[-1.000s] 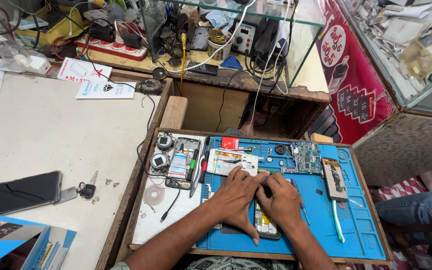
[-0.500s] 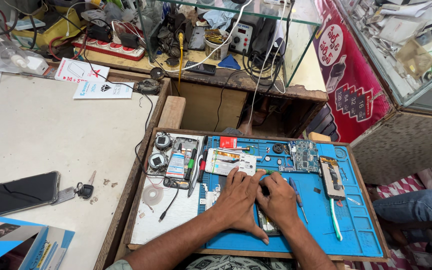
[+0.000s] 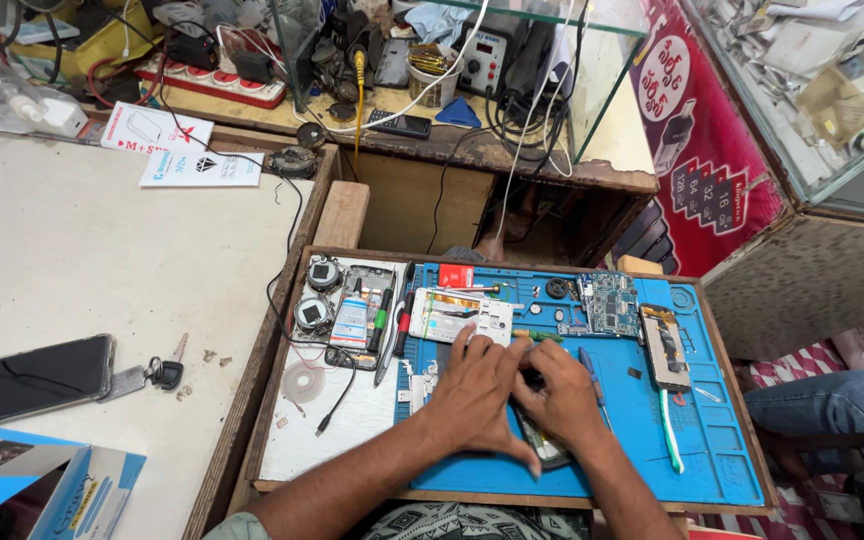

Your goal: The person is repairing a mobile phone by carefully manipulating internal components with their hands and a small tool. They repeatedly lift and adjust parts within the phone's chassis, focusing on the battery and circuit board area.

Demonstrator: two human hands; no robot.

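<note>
Since the earlier frames the view had tilted slightly and both hands had drawn closer together over the phone, the fingers now bunched at its upper end rather than spread along it. At the far left a dark smartphone (image 3: 30, 378) lay flat on the pale counter (image 3: 102, 260) beside a key (image 3: 157, 372), well apart from the work, and a blue box (image 3: 42, 485) sat at the lower left corner. The wooden tray (image 3: 282, 340) edged the blue repair mat (image 3: 712, 440), whose left strip was crowded with small parts and a white tube (image 3: 350, 322). The left hand (image 3: 477, 400) pressed down on the small phone (image 3: 544, 445), fingers curled and bearing on it; whether it truly gripped could not be told. The right hand (image 3: 562, 395) touched the left, fingertips pinched on the phone's top edge. Right of them, past a blue screwdriver (image 3: 592, 375), the mat lay mostly bare up to a green-handled brush (image 3: 670, 435) and a phone frame (image 3: 665, 345), with a circuit board (image 3: 607, 303) above.
</note>
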